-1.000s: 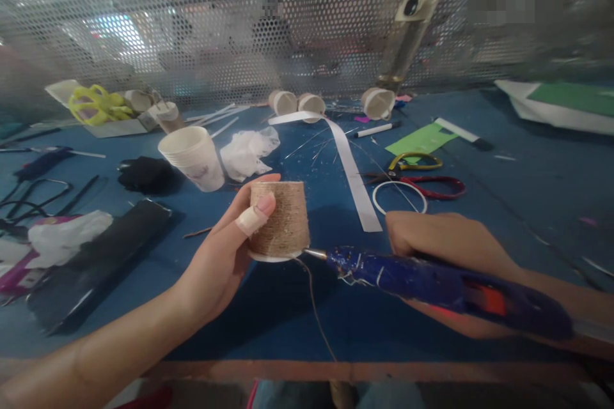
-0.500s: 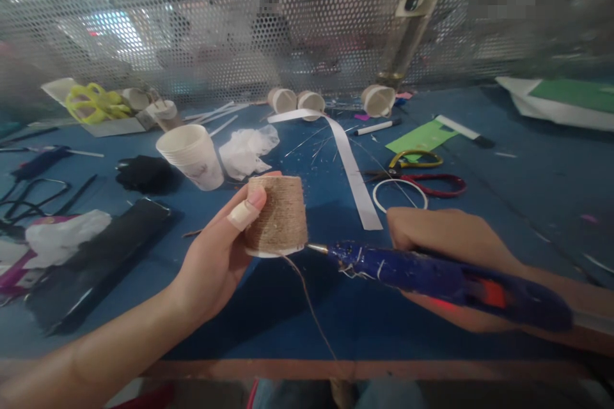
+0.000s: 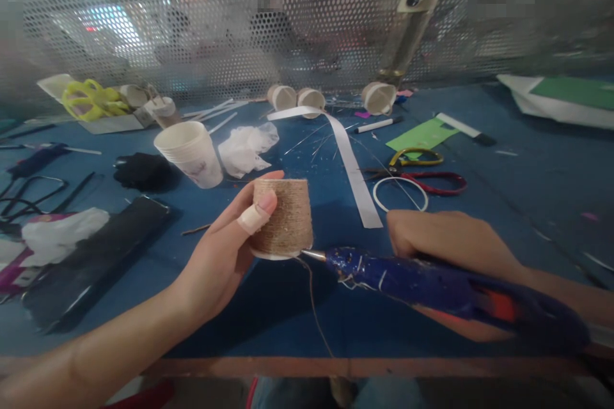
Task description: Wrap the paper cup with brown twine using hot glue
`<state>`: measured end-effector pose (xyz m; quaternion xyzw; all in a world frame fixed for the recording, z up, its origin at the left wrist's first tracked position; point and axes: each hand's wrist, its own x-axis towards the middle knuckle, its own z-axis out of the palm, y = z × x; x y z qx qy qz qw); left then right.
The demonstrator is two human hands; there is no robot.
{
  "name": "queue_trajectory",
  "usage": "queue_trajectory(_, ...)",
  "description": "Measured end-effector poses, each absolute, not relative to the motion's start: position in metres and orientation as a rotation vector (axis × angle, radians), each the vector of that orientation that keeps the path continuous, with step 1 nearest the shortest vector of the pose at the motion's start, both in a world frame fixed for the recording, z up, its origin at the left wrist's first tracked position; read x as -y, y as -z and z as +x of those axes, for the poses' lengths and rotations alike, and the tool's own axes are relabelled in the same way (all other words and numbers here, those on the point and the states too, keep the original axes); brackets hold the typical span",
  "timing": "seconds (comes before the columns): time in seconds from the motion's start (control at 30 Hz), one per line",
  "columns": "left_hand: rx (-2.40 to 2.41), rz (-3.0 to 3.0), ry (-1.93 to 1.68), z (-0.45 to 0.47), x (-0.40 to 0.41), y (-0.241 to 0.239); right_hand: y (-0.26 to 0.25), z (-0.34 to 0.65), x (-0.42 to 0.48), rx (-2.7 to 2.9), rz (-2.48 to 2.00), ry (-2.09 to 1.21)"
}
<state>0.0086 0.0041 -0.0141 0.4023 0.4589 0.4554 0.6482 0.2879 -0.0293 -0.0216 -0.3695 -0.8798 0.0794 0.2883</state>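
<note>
A paper cup wrapped in twine (image 3: 285, 220) is held in my left hand (image 3: 218, 252), its thumb with a bandage pressed on the near side and the other fingers behind. The cup's white rim faces down, and a loose tail of twine (image 3: 314, 307) hangs from it past the table edge. My right hand (image 3: 446, 249) is wrapped round a blue hot glue gun (image 3: 407, 281). The gun's metal nozzle meets the twine close to the rim at the lower right. Most of the right fingers are hidden behind the gun.
Beyond the hands lie a white paper strip (image 3: 352, 172), red-and-yellow-handled scissors (image 3: 426, 182) and a white ring (image 3: 400, 195). Stacked paper cups (image 3: 189, 153) and crumpled plastic (image 3: 249, 150) stand left. Twine-wrapped cups (image 3: 378, 99) line the back, before a perforated metal panel (image 3: 215, 45).
My left hand has shifted the cup slightly right and turned it a little. The nozzle now points at a spot further left along the rim, nearer the twine's tail.
</note>
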Motion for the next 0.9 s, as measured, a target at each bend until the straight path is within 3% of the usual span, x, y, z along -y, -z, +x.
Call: queue_trajectory(0.9,-1.015,0.913,-1.058,0.009,-0.006,0.013,0.019,0.285,0.028,2.343,-1.037,-0.187)
